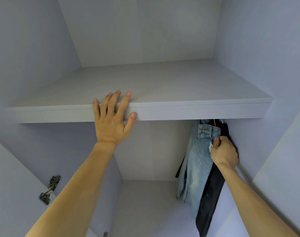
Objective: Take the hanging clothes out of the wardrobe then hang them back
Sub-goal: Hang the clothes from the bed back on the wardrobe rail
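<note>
Light blue jeans (195,161) hang at the right end of the wardrobe, under the shelf, with a dark garment (209,199) hanging beside them against the right wall. My right hand (224,151) grips the jeans near the waistband, fingers curled into the denim. My left hand (113,115) rests flat on the front edge of the grey shelf (197,108), fingers spread on top, thumb on the front face. The rail and the hanger tops are hidden behind the shelf edge.
The wardrobe's grey back panel (152,149) and floor (145,202) show to the left of the clothes. A metal door hinge (49,189) sits on the left side wall. The right door edge (282,168) stands close beside my right arm.
</note>
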### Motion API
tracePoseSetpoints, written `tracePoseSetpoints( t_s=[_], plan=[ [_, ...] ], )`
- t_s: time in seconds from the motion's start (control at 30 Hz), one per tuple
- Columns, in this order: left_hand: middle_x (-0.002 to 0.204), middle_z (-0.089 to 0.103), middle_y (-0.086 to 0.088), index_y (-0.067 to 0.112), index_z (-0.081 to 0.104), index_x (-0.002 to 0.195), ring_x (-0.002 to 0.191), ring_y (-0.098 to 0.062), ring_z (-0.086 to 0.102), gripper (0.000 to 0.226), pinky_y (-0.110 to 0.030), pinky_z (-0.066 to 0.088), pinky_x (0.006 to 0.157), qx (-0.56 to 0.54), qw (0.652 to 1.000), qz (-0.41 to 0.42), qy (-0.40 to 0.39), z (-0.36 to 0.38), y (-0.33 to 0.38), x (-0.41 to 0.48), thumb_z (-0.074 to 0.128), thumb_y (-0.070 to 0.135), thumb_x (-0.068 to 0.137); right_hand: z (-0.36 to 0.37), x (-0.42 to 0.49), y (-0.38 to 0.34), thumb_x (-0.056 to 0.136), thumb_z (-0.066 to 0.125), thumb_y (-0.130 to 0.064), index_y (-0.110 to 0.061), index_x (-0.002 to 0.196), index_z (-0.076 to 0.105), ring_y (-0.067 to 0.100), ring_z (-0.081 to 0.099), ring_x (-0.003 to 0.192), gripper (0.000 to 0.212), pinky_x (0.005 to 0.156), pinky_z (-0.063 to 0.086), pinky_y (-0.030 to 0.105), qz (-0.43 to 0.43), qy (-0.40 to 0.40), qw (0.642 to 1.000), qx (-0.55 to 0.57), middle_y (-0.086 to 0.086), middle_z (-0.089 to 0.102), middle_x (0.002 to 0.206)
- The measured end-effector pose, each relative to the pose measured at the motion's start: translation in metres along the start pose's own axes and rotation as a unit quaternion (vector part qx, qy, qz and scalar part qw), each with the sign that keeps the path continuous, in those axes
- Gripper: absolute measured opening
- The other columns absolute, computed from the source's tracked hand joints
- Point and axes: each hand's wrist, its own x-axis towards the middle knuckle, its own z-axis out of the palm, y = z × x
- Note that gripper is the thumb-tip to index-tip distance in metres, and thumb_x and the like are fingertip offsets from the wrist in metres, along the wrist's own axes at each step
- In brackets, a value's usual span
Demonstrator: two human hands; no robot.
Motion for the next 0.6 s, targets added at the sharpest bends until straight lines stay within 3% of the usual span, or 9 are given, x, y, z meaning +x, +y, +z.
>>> tracePoseSetpoints(
  t_s=[0.17,0.27,0.4,0.53,0.6],
  plan=[
    [0.154,0.039,-0.007,0.026,0.032,0.153,0.142,-0.028,0.031,0.057,-0.055,0.009,0.120,-0.019,0.996,-0.023,-0.079,-0.017,0.008,-0.001,0.035,0.050,0.101,-0.012,-0.027,0.003,0.101,0.043,-0.024,-0.014,0.132,0.050,0.043,0.057,0.107,0.033,0.079,0.042,0.044,-0.002,0.001,1.000,0.012,0.015,0.052,0.132],
    [0.164,0.018,-0.002,0.030,0.019,0.158,0.152,-0.025,0.010,0.063,-0.053,0.002,0.122,-0.052,0.987,-0.059,-0.142,-0.034,0.017,-0.004,0.036,0.050,0.101,-0.016,-0.050,0.001,0.096,0.051,-0.018,-0.014,0.132,0.049,0.043,0.058,0.104,0.036,0.074,0.042,0.041,-0.033,0.004,0.999,0.041,0.014,0.047,0.135],
    [0.167,-0.005,0.003,0.036,0.009,0.158,0.153,-0.021,-0.008,0.071,-0.053,0.000,0.122,-0.062,0.967,-0.092,-0.229,-0.064,0.024,-0.052,0.044,0.044,0.096,-0.012,-0.096,-0.018,0.097,0.054,-0.022,-0.021,0.124,0.058,0.020,0.061,0.089,0.028,0.074,0.045,0.034,-0.114,-0.058,0.987,0.099,0.003,0.062,0.120],
    [0.166,-0.003,0.004,0.044,0.014,0.156,0.153,-0.020,-0.009,0.069,-0.056,0.005,0.122,-0.081,0.906,-0.162,-0.383,-0.114,0.018,-0.162,0.049,0.038,0.097,0.001,-0.163,-0.041,0.098,0.054,-0.032,-0.029,0.119,0.063,0.012,0.061,0.105,0.023,0.084,0.050,0.033,-0.237,-0.160,0.952,0.114,-0.011,0.067,0.116],
    [0.166,-0.004,0.005,0.047,0.013,0.155,0.153,-0.021,-0.009,0.067,-0.054,0.003,0.123,-0.053,0.866,-0.210,-0.452,-0.156,0.013,-0.220,0.046,0.040,0.097,0.007,-0.204,-0.051,0.097,0.055,-0.036,-0.033,0.121,0.064,0.010,0.055,0.114,0.025,0.089,0.045,0.028,-0.300,-0.215,0.925,0.094,-0.016,0.065,0.117]
  ],
)
